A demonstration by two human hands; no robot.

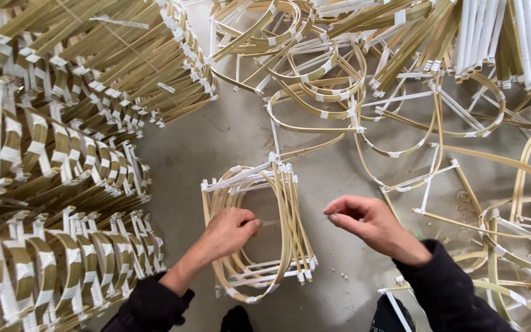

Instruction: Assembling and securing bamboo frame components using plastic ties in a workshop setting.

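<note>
A bundle of curved bamboo-strip frames (290, 209) joined with white tape stands on the grey floor (216, 135) in front of me. My left hand (232, 230) rests on the bundle's near side, fingertips pinched together. My right hand (367, 222) hovers just right of the bundle, thumb and forefinger pinched. A very thin, pale strand seems to run between the two hands; I cannot tell what it is.
Tall stacks of finished bamboo frames (50, 160) fill the left side. Loose hoops and taped frames (401, 110) lie scattered across the top and right. A white-taped piece (394, 304) lies near my right sleeve.
</note>
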